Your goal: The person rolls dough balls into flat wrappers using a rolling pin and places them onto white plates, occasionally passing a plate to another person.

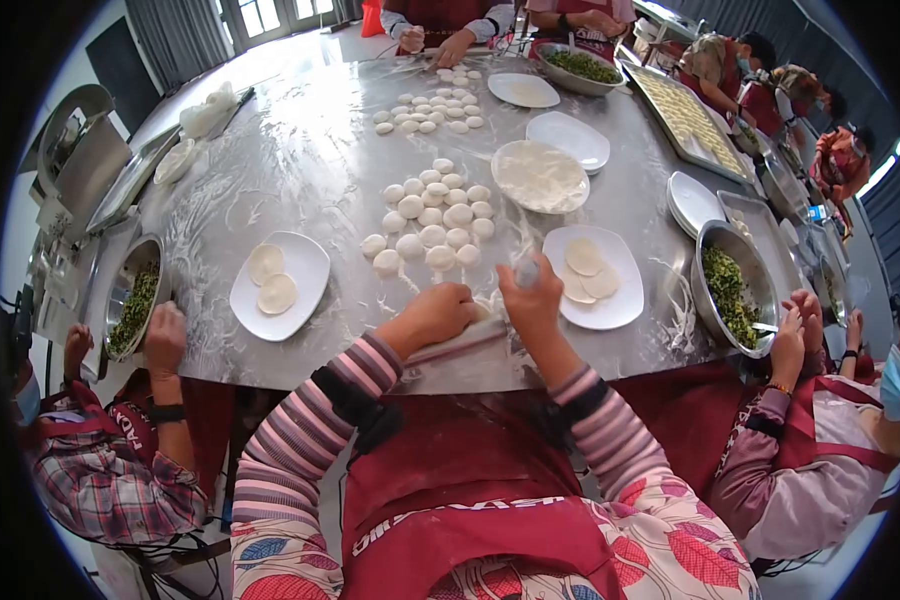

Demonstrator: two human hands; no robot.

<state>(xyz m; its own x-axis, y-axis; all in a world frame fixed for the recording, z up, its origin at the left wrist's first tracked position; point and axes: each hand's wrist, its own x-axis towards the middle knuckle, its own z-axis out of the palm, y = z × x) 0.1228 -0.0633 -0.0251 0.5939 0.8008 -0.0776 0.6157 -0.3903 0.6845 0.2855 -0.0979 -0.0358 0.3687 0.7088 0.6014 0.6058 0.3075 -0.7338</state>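
Note:
My right hand is closed round a short, pale grey rolling pin, whose end pokes out above the fist. Close to its left, my left hand curls its fingers at the edge of a pale dough wrapper on the floured table, mostly hidden by the hands. Ahead of both hands lie several small round dough pieces, flattened and dusted with flour. Right of my right hand, a white plate carries rolled wrappers; another white plate with wrappers sits to the left.
A flour-dusted plate stands beyond the dough. Steel bowls of chopped green filling are at left and right, by co-workers' hands. A tray of rowed dumplings lies far right. More people work across the metal table.

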